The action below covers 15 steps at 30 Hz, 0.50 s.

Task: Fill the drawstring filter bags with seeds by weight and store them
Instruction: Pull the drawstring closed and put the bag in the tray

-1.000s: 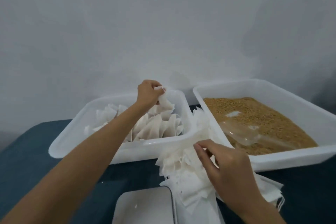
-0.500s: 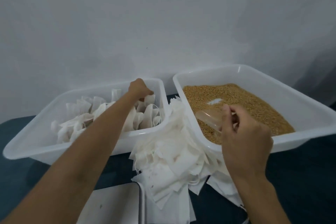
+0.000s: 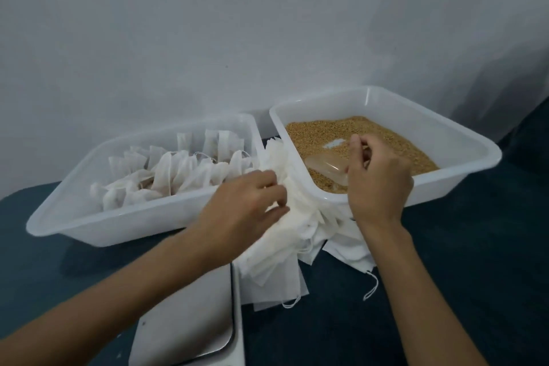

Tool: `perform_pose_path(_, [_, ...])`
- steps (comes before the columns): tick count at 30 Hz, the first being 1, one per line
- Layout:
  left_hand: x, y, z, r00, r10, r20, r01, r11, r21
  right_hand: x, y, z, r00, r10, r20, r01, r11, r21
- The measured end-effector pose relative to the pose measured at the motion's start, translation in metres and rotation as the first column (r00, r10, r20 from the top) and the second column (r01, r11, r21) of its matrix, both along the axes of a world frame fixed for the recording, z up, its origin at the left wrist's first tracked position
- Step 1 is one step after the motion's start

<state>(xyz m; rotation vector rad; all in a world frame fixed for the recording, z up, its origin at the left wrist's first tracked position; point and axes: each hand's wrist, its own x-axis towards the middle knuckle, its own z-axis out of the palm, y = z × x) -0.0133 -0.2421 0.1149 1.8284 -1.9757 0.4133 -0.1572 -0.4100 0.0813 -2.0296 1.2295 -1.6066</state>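
Scoop (image 3: 326, 168) handle hidden behind right hand (image 3: 378, 184)

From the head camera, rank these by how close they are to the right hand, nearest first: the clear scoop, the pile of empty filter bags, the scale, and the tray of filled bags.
From the right hand:
1. Clear scoop, in its grip, in the seeds.
2. Pile of empty filter bags, just left.
3. Tray of filled bags, far left.
4. Scale, lower left; nearly level with the tray.
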Motion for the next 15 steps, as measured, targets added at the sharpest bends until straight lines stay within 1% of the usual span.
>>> perform_pose_path(3, [-0.003, 0.007, -0.018, 0.997, 0.040, 0.061, -0.051, 0.979, 0.197, -0.001, 0.000, 0.000, 1.000, -0.001, -0.013, 0.001, 1.000, -0.006])
perform_pose_path(5, [0.004, 0.005, -0.029, 0.986, 0.080, 0.147, -0.118, 0.956, 0.268, -0.001, 0.000, -0.001, 1.000, -0.001, -0.017, 0.001, 1.000, -0.007])
perform_pose_path(7, [0.005, 0.004, -0.031, 0.972, 0.094, 0.215, -0.156, 0.945, 0.289, -0.001, 0.000, -0.001, 1.000, -0.004, -0.010, 0.004, 1.000, -0.020])
perform_pose_path(10, [0.001, 0.002, -0.032, 0.969, 0.041, 0.243, -0.093, 0.974, 0.208, -0.001, 0.001, -0.001, 1.000, 0.000, -0.004, 0.000, 0.999, -0.038])
perform_pose_path(12, [-0.001, 0.001, -0.033, 0.967, 0.060, 0.248, -0.098, 0.985, 0.140, -0.001, 0.000, 0.000, 1.000, 0.007, -0.005, -0.007, 0.999, -0.038])
perform_pose_path(13, [-0.002, 0.001, -0.034, 0.975, 0.064, 0.213, -0.088, 0.990, 0.106, -0.001, 0.000, 0.000, 1.000, 0.007, -0.009, -0.008, 0.999, -0.036])
perform_pose_path(14, [-0.003, 0.002, -0.033, 0.987, 0.066, 0.147, -0.077, 0.995, 0.065, -0.001, -0.001, -0.001, 1.000, 0.007, -0.014, -0.007, 0.999, -0.033])
perform_pose_path(15, [-0.004, 0.003, -0.032, 0.996, 0.072, 0.049, -0.073, 0.997, 0.012, -0.001, 0.000, -0.001, 1.000, 0.004, -0.017, -0.005, 1.000, -0.031])
